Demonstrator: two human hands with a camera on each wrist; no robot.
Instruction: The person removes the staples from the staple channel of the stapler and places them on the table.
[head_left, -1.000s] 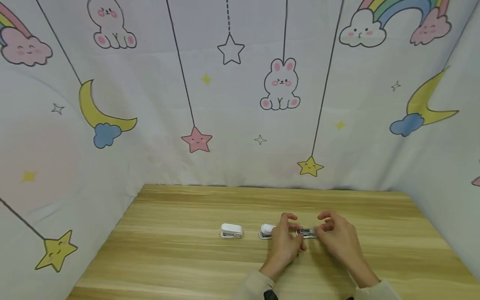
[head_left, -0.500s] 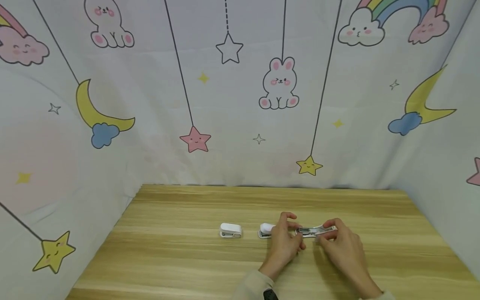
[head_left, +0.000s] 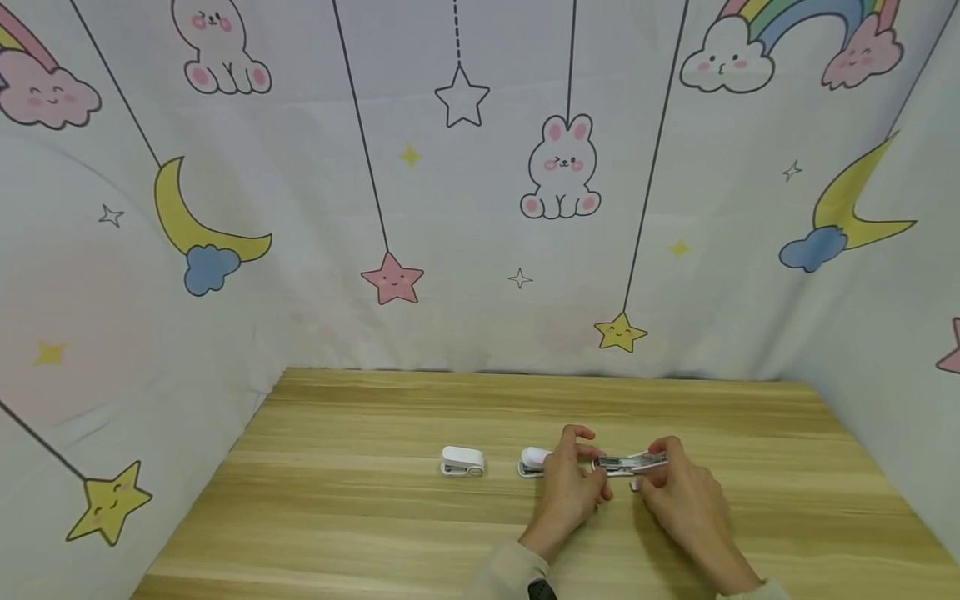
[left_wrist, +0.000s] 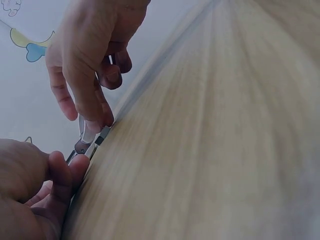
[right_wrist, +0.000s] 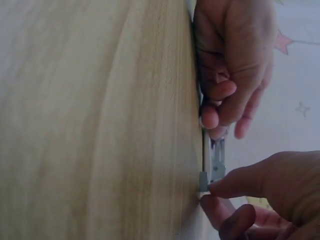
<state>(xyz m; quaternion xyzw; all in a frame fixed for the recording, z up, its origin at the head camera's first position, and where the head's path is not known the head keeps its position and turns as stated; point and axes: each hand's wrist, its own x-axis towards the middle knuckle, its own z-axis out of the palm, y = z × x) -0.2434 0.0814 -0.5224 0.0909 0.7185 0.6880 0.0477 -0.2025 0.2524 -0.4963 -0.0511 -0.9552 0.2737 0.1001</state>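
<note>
Laid open between the hands is a small stapler (head_left: 618,464), its metal channel showing and its top arm swung out to the right. At its left end my left hand (head_left: 568,483) grips it with thumb and fingers. My right hand (head_left: 686,492) is by the swung-out arm, its thumb and a finger pinching a short grey strip of staples (right_wrist: 203,181) just in front of the stapler. In the left wrist view this staple strip (left_wrist: 103,134) is beside the stapler's hinge, close over the wood. My fingers hide part of the stapler.
A white stapler (head_left: 534,461) stands just left of my left hand, partly covered by it. Farther left is another closed white stapler (head_left: 462,461). All are on a wooden table (head_left: 360,525), with a printed cloth (head_left: 480,333) hanging behind and at the sides.
My right hand has shifted right from the stapler's middle, and the stapler's top arm now shows swung out. The staple strip has come into sight at the right fingertips. My left hand stays put.
</note>
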